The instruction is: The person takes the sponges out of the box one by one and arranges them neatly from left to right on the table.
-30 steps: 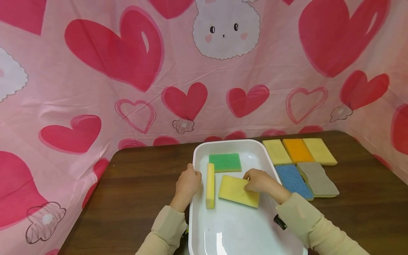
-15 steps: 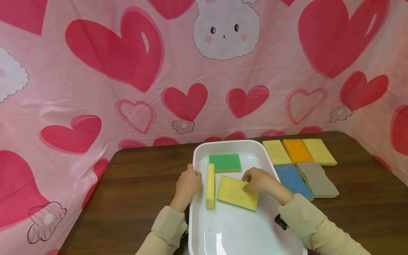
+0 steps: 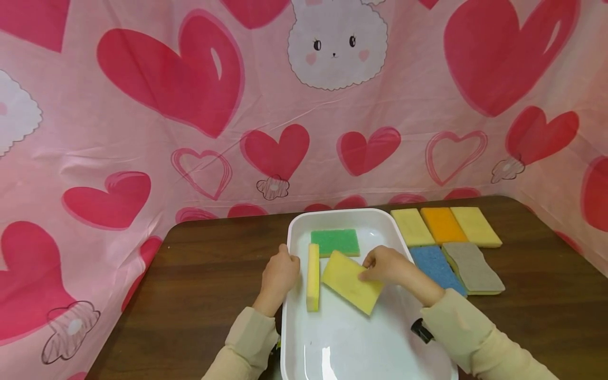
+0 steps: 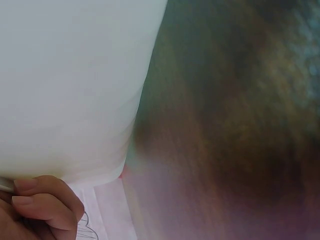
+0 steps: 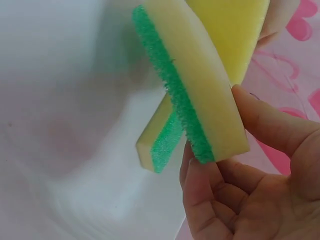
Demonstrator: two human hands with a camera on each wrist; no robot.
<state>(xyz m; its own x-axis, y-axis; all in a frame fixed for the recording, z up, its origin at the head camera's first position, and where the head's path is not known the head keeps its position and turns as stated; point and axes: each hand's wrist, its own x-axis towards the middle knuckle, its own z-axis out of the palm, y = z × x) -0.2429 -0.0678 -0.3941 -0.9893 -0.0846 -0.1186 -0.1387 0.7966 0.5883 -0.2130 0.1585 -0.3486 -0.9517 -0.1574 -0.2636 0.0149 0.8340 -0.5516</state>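
My left hand (image 3: pixel 280 272) grips the left rim of a white tray (image 3: pixel 342 212); its curled fingers (image 4: pixel 47 207) show at the tray's edge in the left wrist view. Over the tray, my right hand (image 3: pixel 389 266) pinches a sponge (image 3: pixel 351 282) by its right end, thumb on the yellow side and fingers on the green scouring side (image 5: pixel 172 82). The held sponge is tilted, yellow face up in the head view. To its left, a yellow sponge (image 3: pixel 313 277) stands on edge along the tray's left wall. A green-topped sponge (image 3: pixel 336 241) lies flat at the far end.
Right of the tray on the dark wooden table (image 3: pixel 214 264) lie a pale yellow sponge (image 3: pixel 412 227), an orange sponge (image 3: pixel 444 224), another yellow sponge (image 3: pixel 476 227), a blue sponge (image 3: pixel 438 270) and a grey wavy-edged sponge (image 3: pixel 473 267). A pink heart-patterned cloth (image 3: pixel 266 105) hangs behind.
The held sponge has turned clockwise in the head view, its left end swinging up toward the green-topped sponge. My right hand has risen slightly. The left hand stays on the rim.
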